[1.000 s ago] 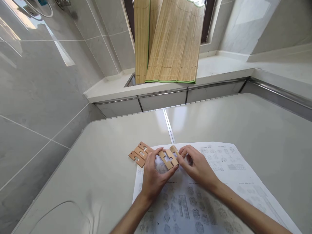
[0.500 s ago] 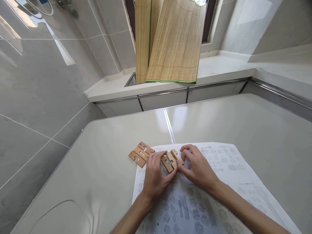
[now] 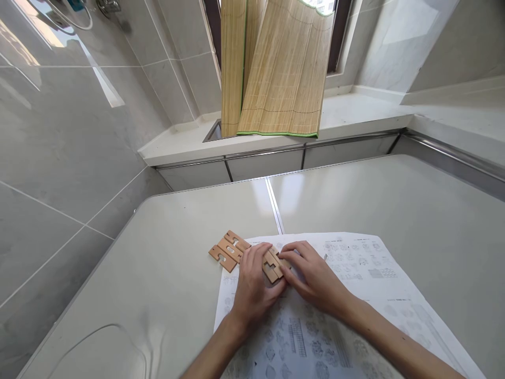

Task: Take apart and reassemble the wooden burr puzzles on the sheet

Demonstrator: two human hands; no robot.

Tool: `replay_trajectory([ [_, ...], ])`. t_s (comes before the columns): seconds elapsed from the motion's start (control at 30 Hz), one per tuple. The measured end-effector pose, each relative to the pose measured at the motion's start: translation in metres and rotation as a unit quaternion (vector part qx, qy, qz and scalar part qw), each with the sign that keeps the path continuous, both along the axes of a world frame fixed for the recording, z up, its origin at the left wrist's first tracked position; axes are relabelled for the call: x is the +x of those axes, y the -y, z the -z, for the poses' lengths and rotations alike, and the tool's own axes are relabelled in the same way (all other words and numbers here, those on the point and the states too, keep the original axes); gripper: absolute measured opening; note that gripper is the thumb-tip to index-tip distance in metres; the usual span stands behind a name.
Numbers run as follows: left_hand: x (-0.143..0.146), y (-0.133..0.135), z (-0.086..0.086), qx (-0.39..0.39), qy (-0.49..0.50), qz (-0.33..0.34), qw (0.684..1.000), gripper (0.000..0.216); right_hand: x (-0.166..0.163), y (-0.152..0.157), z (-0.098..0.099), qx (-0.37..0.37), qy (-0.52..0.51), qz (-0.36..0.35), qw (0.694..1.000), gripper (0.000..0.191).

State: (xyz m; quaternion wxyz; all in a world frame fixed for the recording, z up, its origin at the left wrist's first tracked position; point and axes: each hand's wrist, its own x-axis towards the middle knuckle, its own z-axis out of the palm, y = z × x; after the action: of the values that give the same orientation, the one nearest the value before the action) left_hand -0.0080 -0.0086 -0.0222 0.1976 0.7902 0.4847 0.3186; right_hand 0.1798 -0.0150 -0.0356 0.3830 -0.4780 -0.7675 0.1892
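Light wooden puzzle pieces with notches lie side by side on a printed paper sheet. My left hand curls round their left side, fingers at the far edge and thumb at the near edge. From the right, my right hand presses its fingertips against the right side of the same pieces. Its fingers partly cover the rightmost piece. Just left of my left hand, flat darker brown wooden pieces with cut-out slots and small marks lie together, partly over the sheet's edge.
The pale table has a metal strip across its middle. A thin cable shows at the lower left. Behind the table are a white ledge and a hanging bamboo blind. A tiled wall rises on the left.
The light wooden pieces have come closer together, the rightmost one pushed left against the others. My right hand has moved left with it, and its raised fingers have come down onto the piece.
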Motion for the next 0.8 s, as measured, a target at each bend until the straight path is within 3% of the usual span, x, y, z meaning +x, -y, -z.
replay_trajectory([
  [0.17, 0.000, 0.000, 0.000, 0.005, 0.005, -0.004, 1.000, 0.055, -0.001, 0.000, 0.000, 0.015, 0.007, -0.070, 0.997, 0.026],
  [0.47, -0.002, 0.000, -0.007, 0.051, -0.048, -0.027, 0.997, 0.045, 0.002, -0.001, -0.001, -0.005, -0.006, -0.056, 0.998, 0.023],
  [0.8, -0.010, -0.003, -0.011, 0.091, -0.107, -0.022, 0.990, 0.052, 0.002, -0.001, -0.003, 0.001, 0.002, -0.051, 0.999, 0.017],
])
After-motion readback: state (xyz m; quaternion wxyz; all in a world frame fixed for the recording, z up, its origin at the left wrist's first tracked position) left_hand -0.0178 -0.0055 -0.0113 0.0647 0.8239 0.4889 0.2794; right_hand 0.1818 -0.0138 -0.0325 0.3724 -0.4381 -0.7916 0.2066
